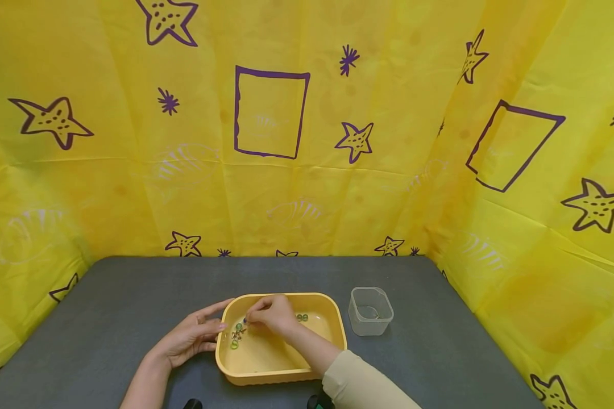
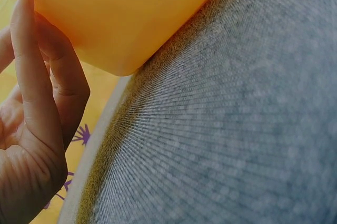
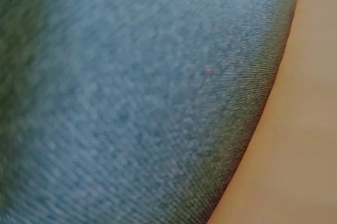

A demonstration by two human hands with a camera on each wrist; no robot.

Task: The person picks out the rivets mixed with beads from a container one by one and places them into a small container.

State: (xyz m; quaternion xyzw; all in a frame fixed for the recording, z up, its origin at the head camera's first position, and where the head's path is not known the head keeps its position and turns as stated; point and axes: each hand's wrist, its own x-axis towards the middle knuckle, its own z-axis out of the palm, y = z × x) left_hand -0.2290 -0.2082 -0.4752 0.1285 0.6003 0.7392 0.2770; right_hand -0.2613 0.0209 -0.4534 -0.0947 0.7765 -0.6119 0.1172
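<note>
A yellow tray [image 1: 266, 375] with rounded corners stands on the dark table. My left hand [image 1: 191, 335] holds its left side, thumb at the rim and fingers along the outer wall; the left wrist view shows fingers [image 2: 32, 77] against that wall. Inside the tray, my right hand [image 1: 273, 315] reaches to the left part and pinches a small dark blue piece [image 1: 245, 321] at its fingertips. Beside it lie a green marble [image 1: 234, 345] and small gold-coloured pieces [image 1: 237, 335]. Two more green marbles [image 1: 302, 317] sit behind the right hand. The right wrist view does not show the fingers.
A clear plastic container [image 1: 370, 312] stands to the right of the tray with something small at its bottom. Dark objects [image 1: 193, 404] poke in at the table's [image 1: 133, 295] near edge. A yellow patterned curtain [image 1: 297, 187] encloses the back and sides.
</note>
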